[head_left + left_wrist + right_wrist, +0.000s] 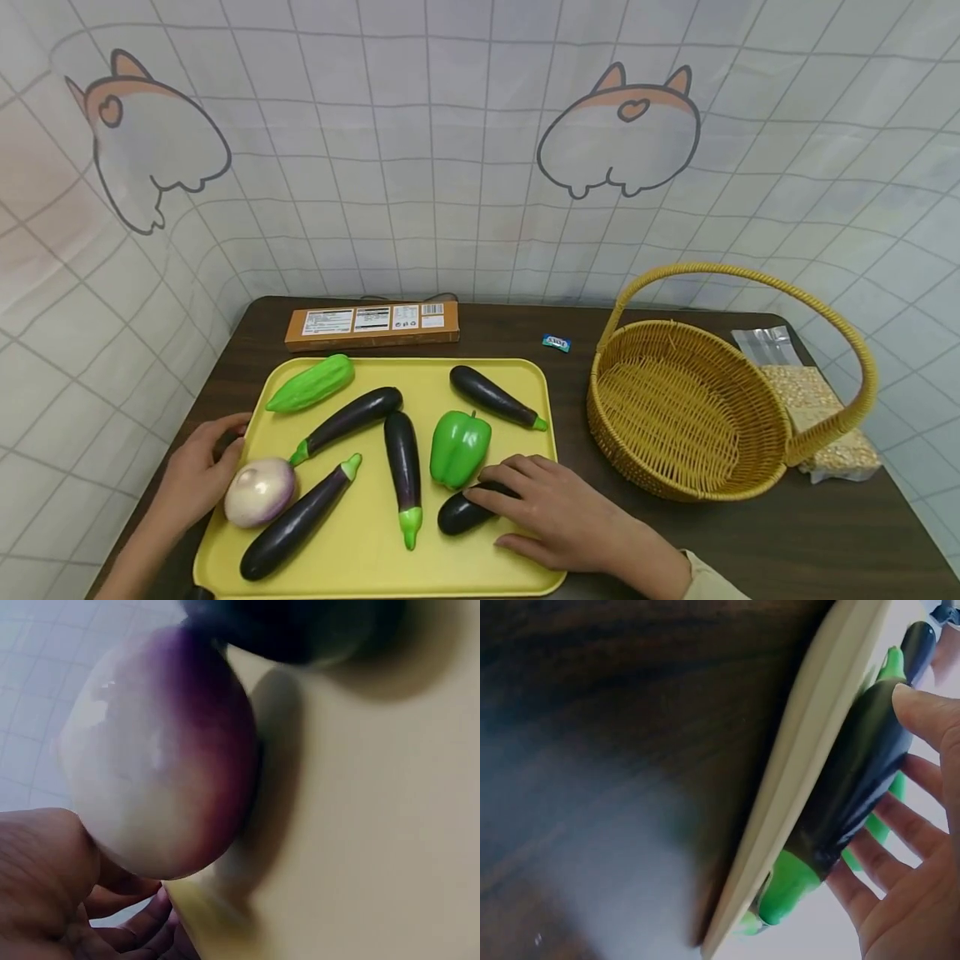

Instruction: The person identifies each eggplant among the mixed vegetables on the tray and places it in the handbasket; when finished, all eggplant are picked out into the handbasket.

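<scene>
My right hand [551,517] lies over a dark eggplant [459,514] near the right front of the yellow tray [360,575]. In the right wrist view, the thumb [915,705] rests on one side of this eggplant [862,757], with the other fingers along its opposite side. My left hand [198,471] grips the tray's left edge, fingers bent around the rim. Right beside it sits a round white-and-purple vegetable [260,492], large in the left wrist view. A green bell pepper [459,448] stands just behind the right hand's eggplant.
Several other eggplants [300,521] and a green bitter melon [311,383] lie on the tray. Right of it stands a yellow wicker basket [675,408] with a tall handle, beside packaged blocks [806,392]. Behind the tray are a long brown box [375,325] and a small blue-green packet [557,342].
</scene>
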Demonstrator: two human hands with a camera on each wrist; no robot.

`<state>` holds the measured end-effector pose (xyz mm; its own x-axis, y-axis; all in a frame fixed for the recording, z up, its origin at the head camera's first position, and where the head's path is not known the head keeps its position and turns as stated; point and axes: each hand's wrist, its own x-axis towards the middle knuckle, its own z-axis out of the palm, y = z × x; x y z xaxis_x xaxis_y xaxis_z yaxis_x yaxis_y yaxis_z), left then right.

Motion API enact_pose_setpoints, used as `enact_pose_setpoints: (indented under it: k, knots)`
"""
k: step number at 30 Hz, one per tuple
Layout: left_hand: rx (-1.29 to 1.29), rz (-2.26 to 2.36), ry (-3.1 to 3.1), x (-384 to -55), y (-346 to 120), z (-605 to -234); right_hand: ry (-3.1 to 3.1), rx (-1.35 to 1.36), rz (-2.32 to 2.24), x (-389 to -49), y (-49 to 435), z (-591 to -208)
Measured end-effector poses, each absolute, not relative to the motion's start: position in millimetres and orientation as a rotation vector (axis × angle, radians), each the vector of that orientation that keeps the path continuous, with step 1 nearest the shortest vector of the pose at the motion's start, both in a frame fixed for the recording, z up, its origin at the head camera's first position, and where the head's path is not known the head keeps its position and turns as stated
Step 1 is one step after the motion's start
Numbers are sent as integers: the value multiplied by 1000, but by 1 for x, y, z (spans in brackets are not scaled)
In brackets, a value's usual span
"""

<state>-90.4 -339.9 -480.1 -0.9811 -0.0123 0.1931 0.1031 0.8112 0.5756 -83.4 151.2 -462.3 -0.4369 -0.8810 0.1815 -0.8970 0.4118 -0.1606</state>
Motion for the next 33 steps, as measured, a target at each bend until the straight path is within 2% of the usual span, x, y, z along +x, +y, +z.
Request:
enact_pose_setpoints:
  k: [24,33]
  knots:
    - [-77,-975,-2853,-95,-354,-489,-2507,1658,212,-77,132,-475]
    - [-83,-998,-2861,-96,-354,-488,-2599,1564,287,-75,143,-451]
